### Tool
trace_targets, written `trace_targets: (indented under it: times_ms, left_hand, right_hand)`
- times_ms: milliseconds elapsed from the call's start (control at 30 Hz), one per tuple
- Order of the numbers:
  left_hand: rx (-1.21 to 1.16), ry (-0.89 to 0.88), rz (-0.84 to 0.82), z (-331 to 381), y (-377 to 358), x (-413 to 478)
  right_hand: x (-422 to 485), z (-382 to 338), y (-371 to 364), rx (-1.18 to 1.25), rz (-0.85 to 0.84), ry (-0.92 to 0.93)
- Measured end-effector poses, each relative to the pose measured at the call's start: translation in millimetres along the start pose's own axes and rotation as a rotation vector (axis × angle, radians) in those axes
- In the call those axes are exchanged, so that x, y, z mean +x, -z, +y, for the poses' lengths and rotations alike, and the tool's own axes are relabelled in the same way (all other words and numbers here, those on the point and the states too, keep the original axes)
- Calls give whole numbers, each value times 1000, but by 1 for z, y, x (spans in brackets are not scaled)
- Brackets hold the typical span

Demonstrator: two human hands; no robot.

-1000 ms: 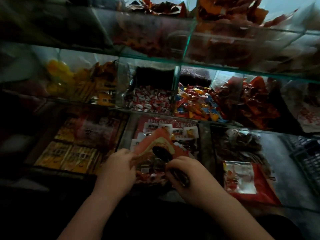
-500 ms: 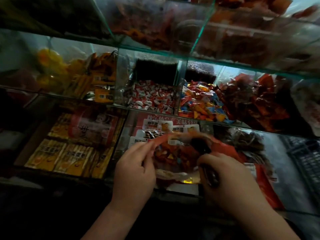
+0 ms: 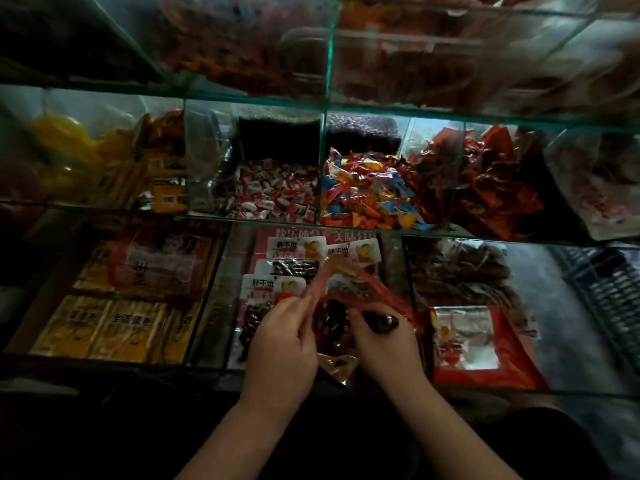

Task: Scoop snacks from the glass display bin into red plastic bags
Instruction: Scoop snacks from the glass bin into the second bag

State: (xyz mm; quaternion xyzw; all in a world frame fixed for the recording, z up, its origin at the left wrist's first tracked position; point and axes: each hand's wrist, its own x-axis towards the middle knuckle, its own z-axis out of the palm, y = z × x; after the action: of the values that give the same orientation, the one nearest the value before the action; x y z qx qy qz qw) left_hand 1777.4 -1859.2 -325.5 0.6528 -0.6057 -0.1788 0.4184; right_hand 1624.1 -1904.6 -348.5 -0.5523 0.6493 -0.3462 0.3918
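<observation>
The red bag (image 3: 360,289) was held open between the two hands, just above the near edge of the glass bin (image 3: 212,292), with a dark heap of snacks (image 3: 334,327) already showing through its thin plastic. The left hand (image 3: 280,344) pinched the bag's rim between thumb and fingers and pulled it up and away. The right hand (image 3: 388,351) was closed around a dark scoop (image 3: 382,321) whose bowl lay at the bag's mouth; whether it was loaded could not be told. Judging by the fill, this bag looked partly loaded and more scoops probably remained. Beyond the fingers lay white-labelled packets (image 3: 273,289) in the same bin. To the right of the right hand, in the next compartment, another red bag (image 3: 485,368) lay flat, perhaps one already filled. Left of the left hand sat yellow packs (image 3: 104,323).
</observation>
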Motion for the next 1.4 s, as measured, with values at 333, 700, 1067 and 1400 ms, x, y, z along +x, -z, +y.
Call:
trace_targets:
  times_ms: [333,700,1067,1400]
  left_hand:
    - [-1,42,30,2,3,0]
    - [128,62,-12,12,18,6]
    - [56,-100,-194,58,-7,-4]
    - [166,161,-559,7,-65,15]
  right_hand:
    - [-10,-5,-9,404,47,-213]
    - [-21,-9,50,405,164,-147]
    - [-37,-12,88,480,211,-114]
    - [-63,-24,124,580,261,-150]
